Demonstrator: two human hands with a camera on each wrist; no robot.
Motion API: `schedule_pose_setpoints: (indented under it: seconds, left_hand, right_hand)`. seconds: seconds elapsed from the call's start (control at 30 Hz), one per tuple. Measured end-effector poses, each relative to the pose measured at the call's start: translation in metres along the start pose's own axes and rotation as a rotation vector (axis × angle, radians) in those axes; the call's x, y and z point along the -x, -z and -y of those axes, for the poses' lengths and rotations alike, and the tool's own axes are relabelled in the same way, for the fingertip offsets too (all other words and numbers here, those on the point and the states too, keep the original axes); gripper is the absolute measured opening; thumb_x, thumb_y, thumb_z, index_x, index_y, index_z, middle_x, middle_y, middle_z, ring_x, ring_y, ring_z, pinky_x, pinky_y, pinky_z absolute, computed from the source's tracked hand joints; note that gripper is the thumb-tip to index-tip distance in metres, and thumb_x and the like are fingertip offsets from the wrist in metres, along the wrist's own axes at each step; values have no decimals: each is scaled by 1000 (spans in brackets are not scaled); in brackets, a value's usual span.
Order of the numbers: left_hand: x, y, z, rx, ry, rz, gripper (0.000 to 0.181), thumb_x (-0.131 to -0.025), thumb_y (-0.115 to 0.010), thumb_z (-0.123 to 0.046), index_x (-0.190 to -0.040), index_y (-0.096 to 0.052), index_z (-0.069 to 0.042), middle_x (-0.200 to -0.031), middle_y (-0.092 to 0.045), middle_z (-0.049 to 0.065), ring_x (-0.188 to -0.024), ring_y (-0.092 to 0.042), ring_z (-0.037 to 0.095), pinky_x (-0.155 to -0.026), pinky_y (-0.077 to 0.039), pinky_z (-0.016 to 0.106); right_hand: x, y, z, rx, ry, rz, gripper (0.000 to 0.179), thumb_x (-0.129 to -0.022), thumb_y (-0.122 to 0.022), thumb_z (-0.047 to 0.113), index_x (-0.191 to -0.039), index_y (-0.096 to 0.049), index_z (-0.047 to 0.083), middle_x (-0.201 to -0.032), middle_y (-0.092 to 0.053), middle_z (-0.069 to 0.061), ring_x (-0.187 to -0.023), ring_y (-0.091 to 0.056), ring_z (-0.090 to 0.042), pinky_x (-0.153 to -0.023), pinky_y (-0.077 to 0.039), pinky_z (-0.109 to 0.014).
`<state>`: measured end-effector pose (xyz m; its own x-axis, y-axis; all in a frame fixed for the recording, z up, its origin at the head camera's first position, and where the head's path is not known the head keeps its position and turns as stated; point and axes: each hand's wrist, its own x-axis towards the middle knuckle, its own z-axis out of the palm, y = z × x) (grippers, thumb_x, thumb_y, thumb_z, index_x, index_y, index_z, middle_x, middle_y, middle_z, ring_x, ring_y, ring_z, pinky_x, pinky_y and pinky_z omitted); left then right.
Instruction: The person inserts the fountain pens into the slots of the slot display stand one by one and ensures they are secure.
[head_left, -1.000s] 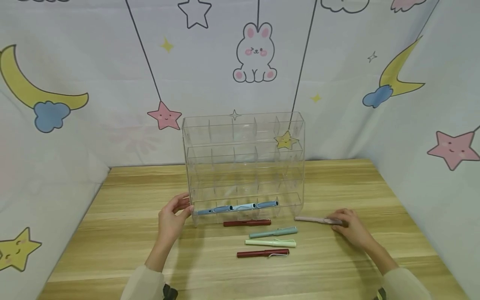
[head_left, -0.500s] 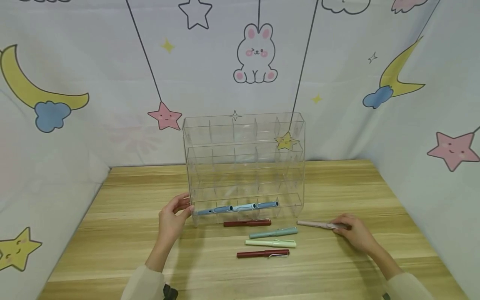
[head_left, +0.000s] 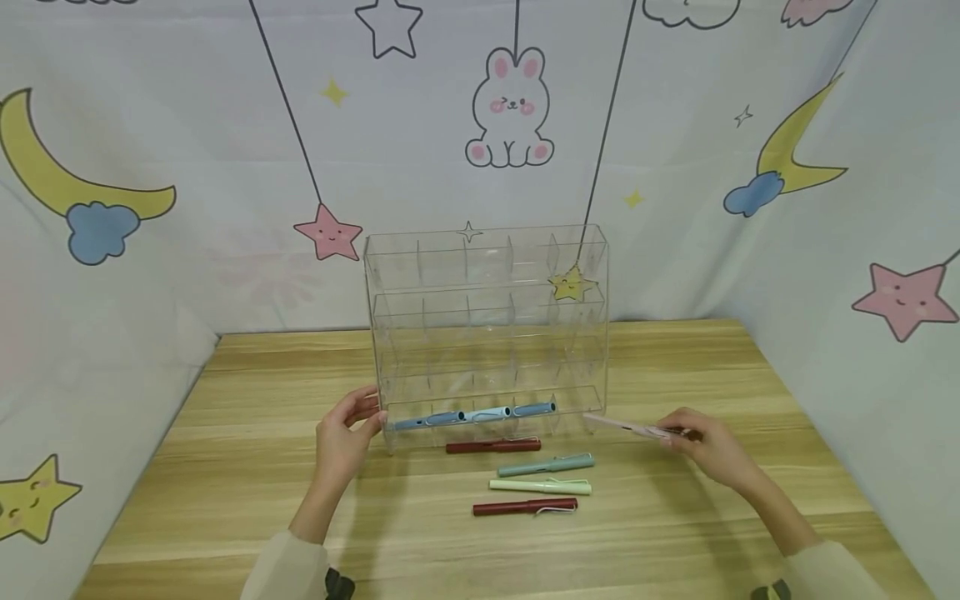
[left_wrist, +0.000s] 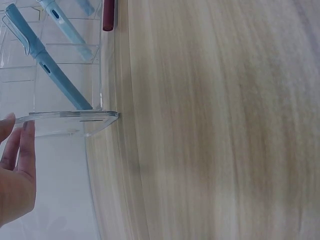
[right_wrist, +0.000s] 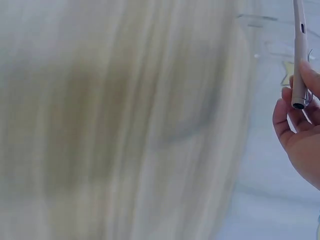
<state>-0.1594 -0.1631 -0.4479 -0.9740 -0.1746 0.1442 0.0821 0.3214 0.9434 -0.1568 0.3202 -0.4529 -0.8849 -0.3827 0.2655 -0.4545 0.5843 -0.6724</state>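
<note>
A clear acrylic rack of small compartments stands on the table. My left hand grips its left side panel near the bottom, thumb in front and fingers on the outer face. Three pens lean in the lowest row: a blue pen at the left, a light blue pen and another blue pen. To the right, my right hand pinches a pale pink pen by its clip end. In the head view the pen's far tip overlaps the rack's lower right corner, and it is raised off the table.
In front of the rack lie a dark red pen, a teal pen, a pale green pen and a second dark red pen. A printed white curtain hangs behind and at both sides of the wooden table.
My right hand first drew slightly back along the table with the pale pink pen, then lifted it, its tip now toward the rack's corner. The left hand has stayed on the rack.
</note>
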Motion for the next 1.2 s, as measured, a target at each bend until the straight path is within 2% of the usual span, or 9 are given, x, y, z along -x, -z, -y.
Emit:
schedule_pose_setpoints:
  seconds: [0.13,0.4,0.73,1.03,1.2]
  left_hand:
    - [-1,0,1,-3,-3,-6,36,-81,-64,7,-116,-58,2,-106,-61,22,-92,-60,27,-69,-53,15]
    - [-1,0,1,-6,0,-17,36,-80,-64,8,-115,-58,2,-105,-63,21,-90,-61,25,-68,-53,16]
    - [-1,0,0,5,5,2,37,-81,-63,9,-116,-57,2,-106,-61,21,-93,-60,30,-70,-53,17]
    - [-2,0,0,16,-8,-20,36,-80,-64,9,-114,-59,2,-103,-63,20,-90,-61,26,-69,-53,17]
    - [-1,0,0,14,-15,-18,36,-79,-64,9,-114,-59,2,-103,-63,19,-90,-61,26,-69,-53,17]
  right_hand:
    - [-13,2,16,8,36,1,18,-82,-63,-4,-98,-66,2,-89,-61,-4,-71,-51,-7,-54,-48,-21]
    - [-39,-5,40,28,-27,59,15,-83,-64,1,-98,-67,1,-86,-60,-2,-64,-46,-7,-52,-45,-21]
    - [-59,-25,46,49,-39,57,13,-80,-67,0,-94,-66,0,-83,-62,-1,-66,-48,-8,-54,-45,-22]
    - [-67,-39,53,53,-27,8,14,-80,-68,2,-94,-66,1,-83,-62,-1,-68,-51,-8,-58,-48,-22]
    - [-70,-45,56,34,-22,-19,15,-82,-67,3,-95,-65,-2,-83,-62,-4,-66,-51,-9,-54,-47,-21]
